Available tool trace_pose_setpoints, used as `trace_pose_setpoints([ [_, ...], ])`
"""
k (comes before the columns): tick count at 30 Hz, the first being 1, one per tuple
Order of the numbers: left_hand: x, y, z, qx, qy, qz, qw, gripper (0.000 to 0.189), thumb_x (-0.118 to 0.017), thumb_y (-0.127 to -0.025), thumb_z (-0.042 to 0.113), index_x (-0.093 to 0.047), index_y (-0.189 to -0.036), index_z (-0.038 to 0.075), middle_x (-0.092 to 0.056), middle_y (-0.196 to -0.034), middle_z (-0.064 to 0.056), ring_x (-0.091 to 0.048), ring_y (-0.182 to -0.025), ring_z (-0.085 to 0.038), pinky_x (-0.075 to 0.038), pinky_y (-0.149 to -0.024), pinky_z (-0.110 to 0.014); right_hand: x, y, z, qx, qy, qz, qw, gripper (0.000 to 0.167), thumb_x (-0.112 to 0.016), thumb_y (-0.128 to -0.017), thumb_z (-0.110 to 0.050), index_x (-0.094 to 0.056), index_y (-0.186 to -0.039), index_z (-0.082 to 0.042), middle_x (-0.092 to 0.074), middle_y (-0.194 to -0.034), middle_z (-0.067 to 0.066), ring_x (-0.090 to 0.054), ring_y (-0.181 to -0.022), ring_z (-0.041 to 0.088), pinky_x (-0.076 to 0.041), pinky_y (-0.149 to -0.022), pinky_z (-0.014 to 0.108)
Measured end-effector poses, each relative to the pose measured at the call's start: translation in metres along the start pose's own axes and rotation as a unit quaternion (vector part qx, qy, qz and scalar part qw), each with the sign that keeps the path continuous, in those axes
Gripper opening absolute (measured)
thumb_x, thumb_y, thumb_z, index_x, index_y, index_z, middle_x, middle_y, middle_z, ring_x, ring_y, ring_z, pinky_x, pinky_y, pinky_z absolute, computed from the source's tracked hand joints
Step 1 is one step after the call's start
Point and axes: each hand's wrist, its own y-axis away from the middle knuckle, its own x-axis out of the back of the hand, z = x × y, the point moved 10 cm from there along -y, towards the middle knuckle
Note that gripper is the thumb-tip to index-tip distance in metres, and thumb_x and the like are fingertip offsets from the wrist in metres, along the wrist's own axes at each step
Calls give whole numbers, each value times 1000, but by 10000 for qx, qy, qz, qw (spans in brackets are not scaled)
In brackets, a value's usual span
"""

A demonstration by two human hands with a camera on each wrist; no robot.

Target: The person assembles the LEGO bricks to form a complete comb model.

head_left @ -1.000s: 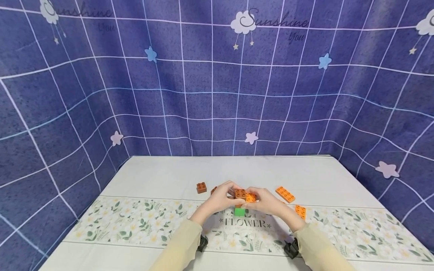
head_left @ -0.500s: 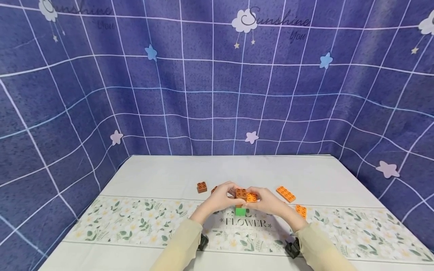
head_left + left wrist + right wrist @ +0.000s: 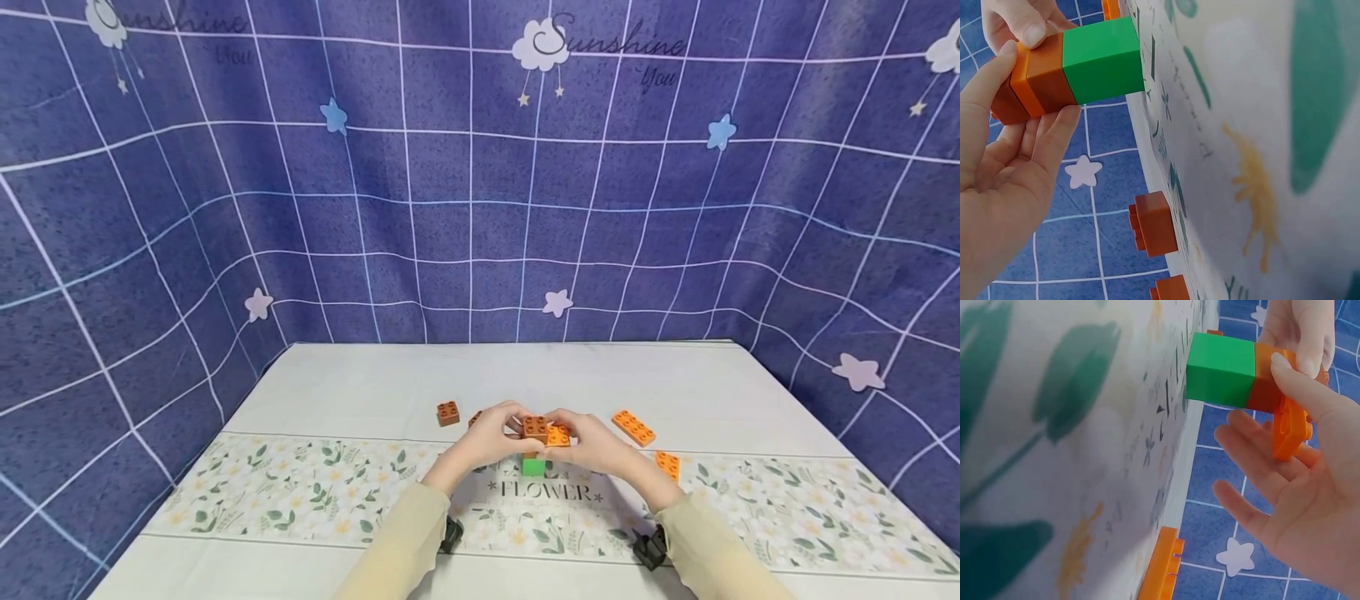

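A stack of toy building bricks stands on the table between both hands. At its base is a green block, with a brown brick above it. Over that lies a flat orange brick that juts out to the right, capped by another brown brick. My left hand grips the upper stack from the left, thumb in front and fingers behind. From the right, my right hand holds the stack around the jutting orange brick, its thumb against the lower brown brick.
Left of the stack lie a loose brown brick and another brown brick, partly hidden by the left hand. A long flat orange brick and a second orange brick lie at right. Behind the table hangs a blue curtain.
Both hands keep their hold on the stack and have barely moved. The whole view has shifted very slightly.
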Motion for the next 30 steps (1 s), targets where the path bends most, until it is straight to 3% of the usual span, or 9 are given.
trace_pose_setpoints([
  [4, 0, 0, 1, -28, -14, -11, 10000, 33, -75, -80, 33, -65, -105, 15, -60, -97, 4, -56, -86, -9, -49, -71, -19, 2, 3, -1, 79, 43, 51, 9999, 52, -69, -83, -41, -58, -120, -6, -66, -106, 6, -62, -92, 18, -51, -84, 45],
  [8, 0, 0, 2, -76, -22, -4, 10000, 33, -74, -80, 33, -65, -104, 14, -60, -97, 4, -56, -87, -10, -49, -72, -20, 5, 6, 2, 38, 218, 92, 9997, 50, -68, -83, -41, -59, -120, -8, -66, -109, 5, -62, -99, 24, -49, -88, 48],
  [17, -1, 1, -1, 1, -16, -37, 10000, 37, -74, -80, 37, -64, -106, 14, -59, -100, 5, -57, -92, -11, -49, -76, -22, 13, 14, 16, -471, 98, -2, 9988, 46, -70, -82, -39, -59, -119, -13, -65, -111, 6, -61, -103, 26, -49, -88, 49],
  [24, -1, 1, -2, 54, -93, -27, 9999, 40, -74, -79, 38, -63, -109, 13, -60, -101, 4, -57, -92, -12, -49, -77, -25, 19, 18, 18, -448, 97, -39, 9989, 43, -69, -85, -31, -59, -120, -8, -66, -108, 8, -61, -101, 29, -49, -88, 51],
  [30, 0, 0, -1, 82, -151, -16, 9999, 42, -74, -79, 38, -63, -110, 12, -60, -102, 3, -57, -92, -13, -49, -78, -26, 26, 22, 20, -306, 141, 7, 9994, 41, -68, -85, -34, -61, -116, -7, -67, -106, 8, -63, -99, 28, -50, -87, 49],
])
